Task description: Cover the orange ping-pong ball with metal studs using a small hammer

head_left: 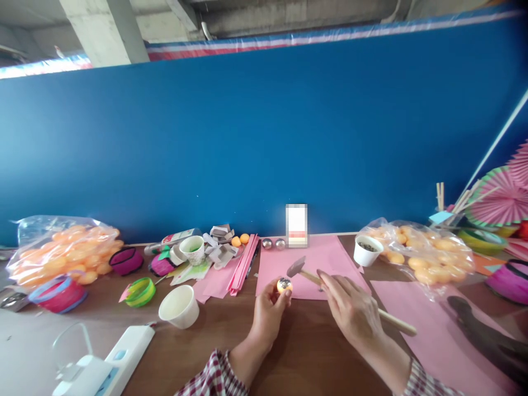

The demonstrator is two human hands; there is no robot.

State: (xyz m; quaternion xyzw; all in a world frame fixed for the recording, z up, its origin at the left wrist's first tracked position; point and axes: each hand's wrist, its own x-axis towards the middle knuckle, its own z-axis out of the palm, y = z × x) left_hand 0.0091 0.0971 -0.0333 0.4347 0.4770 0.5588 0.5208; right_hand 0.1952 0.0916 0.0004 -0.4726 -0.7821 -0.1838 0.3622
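My left hand is closed around a small orange ball, its upper side partly covered in shiny silver, tack-like heads. Gripped in my right hand is a hammer with a pale wooden handle; its dark head points toward the ball but stays apart from it. Behind both hands lies a pink sheet, with two shiny silver balls at its back left corner. A white cup of small dark-looking bits stands to the right.
Bags of orange balls lie at both sides. An empty white bowl and a power strip are at left, near a green tape ring. Another person's hand rests on a pink sheet at right. A blue panel closes the back.
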